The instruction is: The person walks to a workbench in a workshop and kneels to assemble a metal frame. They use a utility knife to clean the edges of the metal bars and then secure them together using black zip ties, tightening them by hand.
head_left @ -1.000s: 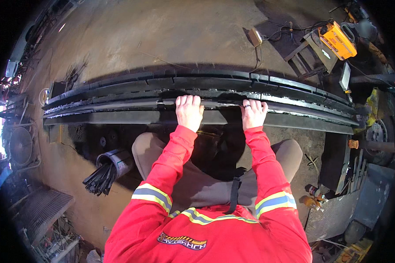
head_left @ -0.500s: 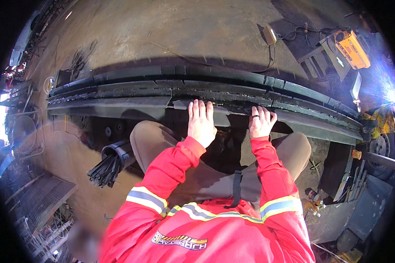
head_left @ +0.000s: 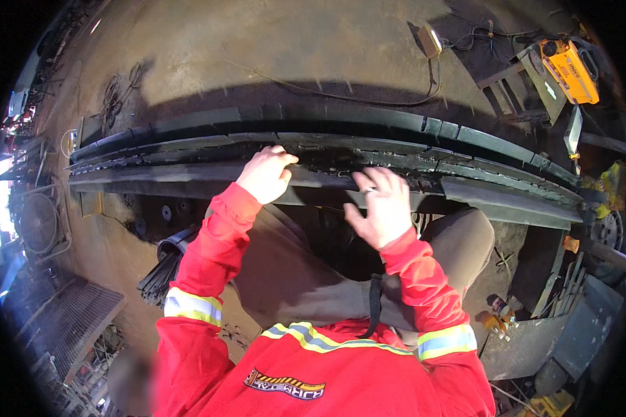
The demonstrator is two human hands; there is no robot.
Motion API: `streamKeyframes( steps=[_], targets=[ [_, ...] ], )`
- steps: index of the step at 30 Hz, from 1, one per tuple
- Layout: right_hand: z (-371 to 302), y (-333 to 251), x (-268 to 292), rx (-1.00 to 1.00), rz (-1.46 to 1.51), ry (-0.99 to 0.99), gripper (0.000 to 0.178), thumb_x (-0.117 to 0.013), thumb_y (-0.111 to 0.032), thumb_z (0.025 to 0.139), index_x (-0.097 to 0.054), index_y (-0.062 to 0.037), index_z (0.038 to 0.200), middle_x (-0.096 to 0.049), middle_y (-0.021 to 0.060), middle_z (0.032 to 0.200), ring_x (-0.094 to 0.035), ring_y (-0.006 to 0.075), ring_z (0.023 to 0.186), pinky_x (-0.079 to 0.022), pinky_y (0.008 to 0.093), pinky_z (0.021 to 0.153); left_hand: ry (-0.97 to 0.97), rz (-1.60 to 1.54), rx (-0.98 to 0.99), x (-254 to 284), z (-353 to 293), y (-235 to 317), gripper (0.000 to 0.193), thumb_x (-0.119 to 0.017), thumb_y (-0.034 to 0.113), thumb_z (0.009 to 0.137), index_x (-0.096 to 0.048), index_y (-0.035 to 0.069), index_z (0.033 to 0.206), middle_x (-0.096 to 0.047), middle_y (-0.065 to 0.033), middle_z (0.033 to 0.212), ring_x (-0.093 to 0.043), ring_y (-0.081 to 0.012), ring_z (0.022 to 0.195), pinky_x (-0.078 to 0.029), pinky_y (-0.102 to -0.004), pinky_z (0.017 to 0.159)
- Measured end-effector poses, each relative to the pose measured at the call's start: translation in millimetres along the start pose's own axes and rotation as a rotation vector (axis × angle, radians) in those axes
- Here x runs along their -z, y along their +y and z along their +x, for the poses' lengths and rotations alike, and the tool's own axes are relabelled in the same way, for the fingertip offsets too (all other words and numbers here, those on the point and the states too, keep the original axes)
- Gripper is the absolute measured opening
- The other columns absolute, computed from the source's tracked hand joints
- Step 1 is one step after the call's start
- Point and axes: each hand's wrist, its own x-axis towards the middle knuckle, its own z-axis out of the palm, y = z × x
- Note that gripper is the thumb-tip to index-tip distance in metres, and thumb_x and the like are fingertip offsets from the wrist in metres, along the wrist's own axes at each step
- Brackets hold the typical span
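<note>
A long, dark metal beam [head_left: 153, 176] with lengthwise ridges and grooves lies across in front of my knees. My left hand [head_left: 266, 177] is at the beam's near ridge, left of the middle. Its fingers are curled together, and whatever they may hold is hidden. Farther right, my right hand [head_left: 382, 208] hovers at the beam's near side with fingers and thumb apart and nothing between them; it is slightly blurred and wears a dark ring. A plate section [head_left: 508, 201] forms the near right side of the beam, its left end showing as a step right of my right hand.
By my left knee lies a round container [head_left: 177, 243] full of dark strips. An orange machine [head_left: 569, 71] rests on a stand at the far right, near a small box-shaped lamp [head_left: 430, 42]. A cable [head_left: 355, 99] crosses the floor beyond the beam. Metal grating [head_left: 69, 323] lies left.
Both hands have shifted left. My left fingers have curled, and my right hand has come off the beam's edge with fingers spread. The bright blue-white glare at far right is gone.
</note>
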Motion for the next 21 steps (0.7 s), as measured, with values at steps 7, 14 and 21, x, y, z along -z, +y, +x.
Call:
streamKeyframes(
  steps=[7,14,21],
  targets=[
    [56.4,-44.1,-39.6,-0.099,0.047,-0.409,0.071,-0.063,-0.048,0.075,-0.055,0.0013,0.125,-0.053,0.0160,0.122,-0.045,0.0322,0.119,-0.036,0.0461,0.100,0.035,0.005,-0.088,-7.0,11.7,7.6,0.038,-0.051,0.000,0.070,-0.064,0.001,0.106,-0.059,-0.0195,0.100,-0.055,-0.0378,0.099,-0.047,-0.0439,0.086],
    [73.5,-51.1,-48.2,-0.191,0.000,-0.465,0.065,-0.072,-0.047,0.068,-0.061,-0.0019,0.113,-0.054,0.0133,0.120,-0.046,0.0297,0.119,-0.037,0.0456,0.098,0.002,-0.050,-0.024,-5.1,24.2,8.4,0.025,-0.053,0.001,0.069,-0.061,-0.003,0.093,-0.061,-0.0210,0.095,-0.058,-0.0400,0.094,-0.048,-0.0458,0.083],
    [70.6,-51.1,-61.8,-0.267,0.038,-0.300,0.046,-0.071,-0.035,0.070,-0.063,-0.0041,0.103,-0.061,0.0122,0.111,-0.053,0.0286,0.113,-0.039,0.0452,0.095,0.100,0.147,0.004,-28.1,32.8,12.9,0.019,-0.048,0.015,0.083,-0.059,0.000,0.088,-0.064,-0.0224,0.088,-0.061,-0.0396,0.085,-0.049,-0.0470,0.077]
  ],
)
